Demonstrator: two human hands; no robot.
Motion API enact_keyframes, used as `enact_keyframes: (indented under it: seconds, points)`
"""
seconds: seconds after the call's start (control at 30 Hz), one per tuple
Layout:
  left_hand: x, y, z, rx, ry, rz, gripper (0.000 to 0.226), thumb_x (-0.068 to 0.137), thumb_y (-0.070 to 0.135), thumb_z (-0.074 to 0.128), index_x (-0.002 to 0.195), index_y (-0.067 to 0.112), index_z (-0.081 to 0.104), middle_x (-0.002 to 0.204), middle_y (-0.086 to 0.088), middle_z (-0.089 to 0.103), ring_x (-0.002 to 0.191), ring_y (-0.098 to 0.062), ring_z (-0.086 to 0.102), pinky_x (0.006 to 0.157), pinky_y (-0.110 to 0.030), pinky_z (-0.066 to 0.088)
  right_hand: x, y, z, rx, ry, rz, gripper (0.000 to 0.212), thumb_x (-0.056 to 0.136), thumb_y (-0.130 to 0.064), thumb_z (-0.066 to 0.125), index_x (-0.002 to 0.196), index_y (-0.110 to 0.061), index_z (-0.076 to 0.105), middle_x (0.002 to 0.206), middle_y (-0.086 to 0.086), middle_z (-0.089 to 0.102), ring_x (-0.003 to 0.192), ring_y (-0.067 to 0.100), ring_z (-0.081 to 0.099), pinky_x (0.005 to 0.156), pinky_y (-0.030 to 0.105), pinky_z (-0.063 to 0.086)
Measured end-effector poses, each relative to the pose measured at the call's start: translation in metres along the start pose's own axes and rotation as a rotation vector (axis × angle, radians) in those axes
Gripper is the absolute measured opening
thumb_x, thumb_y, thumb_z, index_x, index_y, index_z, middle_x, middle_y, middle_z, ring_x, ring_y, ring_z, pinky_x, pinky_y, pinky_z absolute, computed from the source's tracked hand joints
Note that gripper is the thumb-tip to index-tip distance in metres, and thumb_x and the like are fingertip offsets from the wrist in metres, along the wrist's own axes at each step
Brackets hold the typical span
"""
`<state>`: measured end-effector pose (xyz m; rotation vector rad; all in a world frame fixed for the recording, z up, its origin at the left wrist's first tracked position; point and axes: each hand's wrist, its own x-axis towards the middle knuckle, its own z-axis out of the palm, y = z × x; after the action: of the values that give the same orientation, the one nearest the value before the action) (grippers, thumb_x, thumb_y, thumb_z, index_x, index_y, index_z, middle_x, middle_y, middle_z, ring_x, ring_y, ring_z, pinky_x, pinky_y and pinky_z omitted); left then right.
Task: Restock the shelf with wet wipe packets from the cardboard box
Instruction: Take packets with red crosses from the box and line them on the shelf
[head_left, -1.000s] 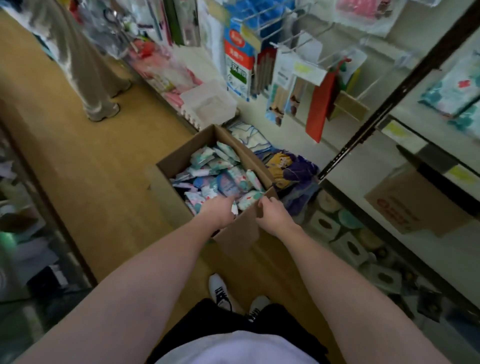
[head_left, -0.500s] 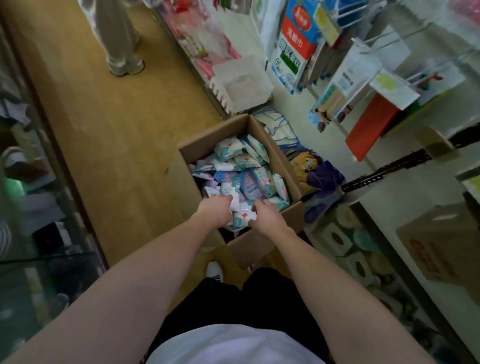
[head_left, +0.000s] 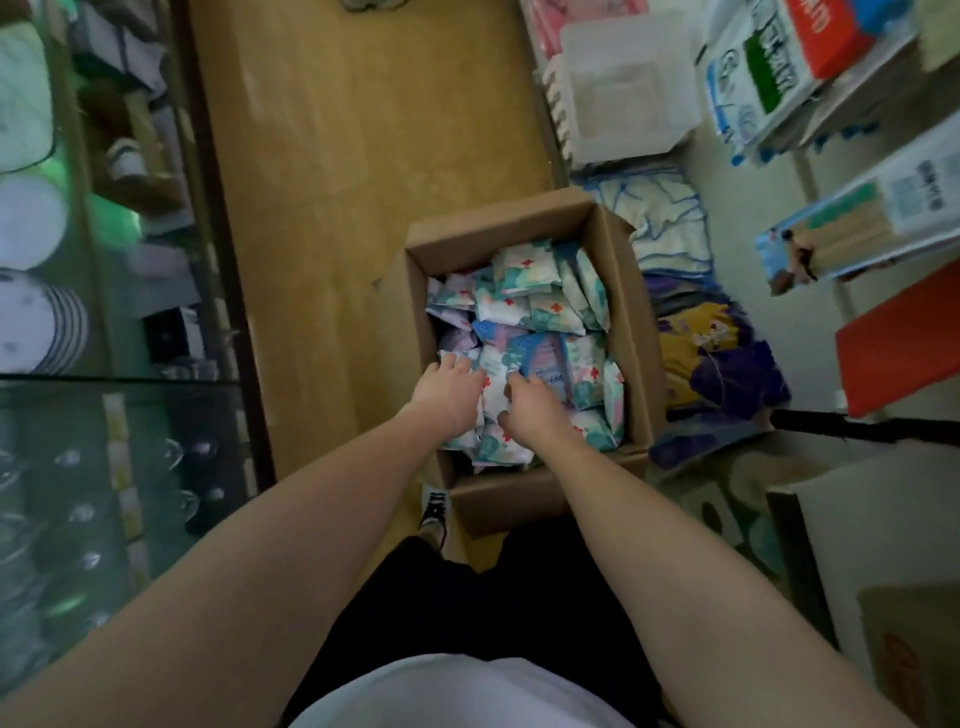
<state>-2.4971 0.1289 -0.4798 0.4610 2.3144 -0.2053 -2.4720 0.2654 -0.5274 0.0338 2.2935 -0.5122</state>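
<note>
An open cardboard box (head_left: 631, 332) stands on the wooden floor in front of me, filled with several wet wipe packets (head_left: 527, 286), mostly white and teal with red crosses. Both my hands are inside the box at its near side. My left hand (head_left: 449, 392) lies on the packets at the left with its fingers stretched forward. My right hand (head_left: 532, 408) is beside it, fingers curled down and thumb pressed on a white packet (head_left: 492, 387) between the two hands. The shelf (head_left: 727, 218) runs along the right.
A glass display case (head_left: 119, 379) with plates and glassware lines the left. Right of the box lie folded cloths (head_left: 670, 234), purple and yellow packs (head_left: 717, 364) and a white plastic container (head_left: 623, 88). Another carton (head_left: 883, 545) sits at lower right. My shoe (head_left: 434, 512) is by the box's near corner.
The view has tilted down over the box. Both hands have moved from the near rim deeper onto the packets.
</note>
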Motion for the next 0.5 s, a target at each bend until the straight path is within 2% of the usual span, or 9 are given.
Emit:
enact_keyframes:
  seconds: [0.07,0.17,0.23,0.37,0.5]
  points:
    - [0.008,0.001,-0.002,-0.003,-0.001,-0.017,0.047,0.093,0.021,0.049,0.138,0.013,0.04,0.142,-0.014,0.04,0.131,-0.034,0.033,0.105,-0.043,0.034,0.013,-0.001,-0.003,-0.025,0.018,-0.033,0.048,0.091,-0.028,0.063,0.133,-0.012,0.047,0.133,0.013,0.048,0.124,0.033,0.043,0.099,0.042,0.043]
    - [0.022,0.0,-0.006,-0.001,0.015,-0.05,0.047,0.093,0.021,0.048,0.139,0.013,0.039,0.143,-0.013,0.038,0.129,-0.034,0.034,0.103,-0.043,0.034,0.032,-0.003,-0.009,-0.067,0.13,-0.098,0.057,0.093,-0.025,0.061,0.144,-0.011,0.039,0.139,0.012,0.044,0.132,0.031,0.035,0.107,0.039,0.035]
    - [0.031,-0.002,-0.006,-0.006,0.002,-0.082,0.051,0.095,0.022,0.046,0.143,0.014,0.035,0.143,-0.015,0.038,0.129,-0.034,0.033,0.104,-0.043,0.034,0.045,-0.005,-0.013,-0.1,0.163,-0.102,0.057,0.092,-0.026,0.063,0.143,-0.012,0.039,0.142,0.011,0.041,0.134,0.03,0.033,0.109,0.039,0.033]
    - [0.044,-0.002,-0.002,-0.021,-0.091,-0.132,0.056,0.095,0.025,0.049,0.147,0.015,0.029,0.142,-0.018,0.04,0.127,-0.036,0.034,0.102,-0.045,0.034,0.067,-0.003,-0.019,-0.122,0.08,-0.043,0.059,0.093,-0.025,0.063,0.144,-0.012,0.036,0.147,0.014,0.038,0.135,0.033,0.034,0.11,0.042,0.033]
    - [0.048,0.002,-0.003,0.046,-0.103,-0.155,0.055,0.094,0.025,0.048,0.145,0.015,0.032,0.14,-0.017,0.041,0.126,-0.035,0.035,0.101,-0.046,0.032,0.075,-0.002,-0.018,-0.056,-0.019,-0.022,0.058,0.094,-0.022,0.065,0.141,-0.005,0.035,0.142,0.019,0.044,0.131,0.034,0.042,0.101,0.041,0.04]
